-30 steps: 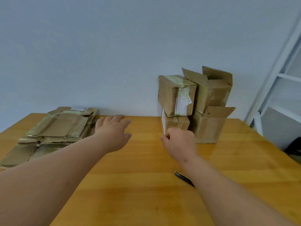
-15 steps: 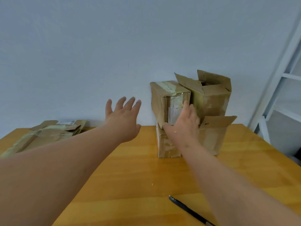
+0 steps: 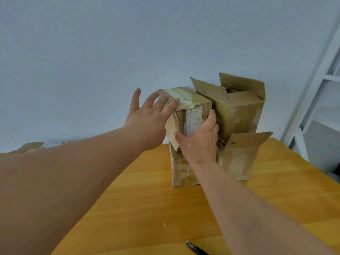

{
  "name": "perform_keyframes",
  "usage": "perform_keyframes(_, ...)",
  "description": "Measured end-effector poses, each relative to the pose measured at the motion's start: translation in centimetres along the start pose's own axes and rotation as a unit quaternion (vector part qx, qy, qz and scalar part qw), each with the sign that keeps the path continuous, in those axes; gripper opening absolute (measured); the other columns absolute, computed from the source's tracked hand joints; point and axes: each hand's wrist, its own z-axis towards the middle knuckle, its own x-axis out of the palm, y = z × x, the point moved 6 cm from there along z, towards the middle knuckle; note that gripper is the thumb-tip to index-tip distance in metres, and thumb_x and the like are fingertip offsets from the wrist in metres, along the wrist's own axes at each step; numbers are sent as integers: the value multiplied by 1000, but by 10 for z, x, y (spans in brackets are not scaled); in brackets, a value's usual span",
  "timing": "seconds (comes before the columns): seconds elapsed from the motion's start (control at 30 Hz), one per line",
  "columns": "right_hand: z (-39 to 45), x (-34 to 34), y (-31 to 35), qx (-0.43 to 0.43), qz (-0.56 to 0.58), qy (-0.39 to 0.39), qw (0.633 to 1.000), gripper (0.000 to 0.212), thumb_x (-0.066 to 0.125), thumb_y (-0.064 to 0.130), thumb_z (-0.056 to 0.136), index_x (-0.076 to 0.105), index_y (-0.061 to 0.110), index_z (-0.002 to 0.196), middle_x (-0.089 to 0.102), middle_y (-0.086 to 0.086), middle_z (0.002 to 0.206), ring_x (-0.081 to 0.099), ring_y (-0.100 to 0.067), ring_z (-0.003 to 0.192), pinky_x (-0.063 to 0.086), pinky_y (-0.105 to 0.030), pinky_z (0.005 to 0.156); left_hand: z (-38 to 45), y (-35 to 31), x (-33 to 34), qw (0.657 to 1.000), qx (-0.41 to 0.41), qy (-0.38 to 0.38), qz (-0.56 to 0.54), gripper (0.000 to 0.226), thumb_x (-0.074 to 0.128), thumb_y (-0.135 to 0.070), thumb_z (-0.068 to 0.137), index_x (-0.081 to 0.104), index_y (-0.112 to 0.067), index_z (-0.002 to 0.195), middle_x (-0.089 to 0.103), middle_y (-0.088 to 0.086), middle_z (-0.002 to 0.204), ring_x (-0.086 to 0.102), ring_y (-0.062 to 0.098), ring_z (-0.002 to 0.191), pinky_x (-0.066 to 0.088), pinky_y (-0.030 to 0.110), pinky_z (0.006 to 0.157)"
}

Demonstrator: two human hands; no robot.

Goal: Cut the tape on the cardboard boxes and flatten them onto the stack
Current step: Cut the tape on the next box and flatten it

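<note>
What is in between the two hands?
The taped box on top of the pile: left hand on its left top edge, right hand on its front, head view.

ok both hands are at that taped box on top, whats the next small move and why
Probably close both hands on the taped box and lift it off the box beneath. The left hand touches its top corner, the right hand lies on its front, neither gripping, and the knife lies nearer on the table.

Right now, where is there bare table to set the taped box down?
Bare table lies between the forearms, bordered by the box pile behind and the black cutter in front. Crowded: right of the taped box, where open boxes press close.
</note>
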Motion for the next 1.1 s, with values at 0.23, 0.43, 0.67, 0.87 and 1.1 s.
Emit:
perform_keyframes(0.23, -37, -24, 23, -54, 112, 49, 991, 117, 83, 38, 73, 0, 25, 154, 17, 0, 157, 18, -20, 146, 26, -40, 118, -43, 19, -42, 999, 12, -49, -14, 82, 47, -49, 90, -6, -36, 151, 19, -3, 159, 9, 22, 147, -12, 59, 113)
perform_keyframes(0.43, -99, -43, 37, -74, 165, 145, 973, 117, 86, 32, 70, 4, 33, 152, 21, 7, 158, 18, -11, 146, 26, -35, 118, -120, 49, -74, 999, 24, -42, -22, 67, 22, -67, 90, 25, -35, 149, 42, -8, 147, 34, 18, 139, -2, 59, 115)
perform_keyframes(0.67, -182, -34, 24, 34, 237, 344, 908, 100, 81, -4, 70, 25, 32, 145, 47, 8, 133, 50, -10, 117, 49, -37, 100, -212, 57, -65, 993, 42, 93, -60, 71, 3, -72, 87, 24, -42, 148, 36, -15, 150, 32, 11, 139, -8, 49, 117)
perform_keyframes(0.87, -225, -24, -2, 118, 235, 422, 868, 107, 67, -20, 73, 20, 36, 151, 42, 5, 144, 47, -14, 120, 50, -37, 96, -268, 34, -53, 977, 52, 160, -132, 78, 1, -77, 82, 19, -43, 150, 25, -18, 155, 23, 8, 142, 7, 40, 119)
perform_keyframes(1.1, -225, -38, -15, 89, 80, 423, 898, 98, 59, -13, 78, 21, 38, 153, 40, 8, 144, 51, -13, 117, 50, -18, 72, -275, 23, -33, 963, 38, 186, -193, 81, -5, -78, 78, 4, -44, 151, 6, -18, 160, 4, 7, 147, 6, 39, 121)
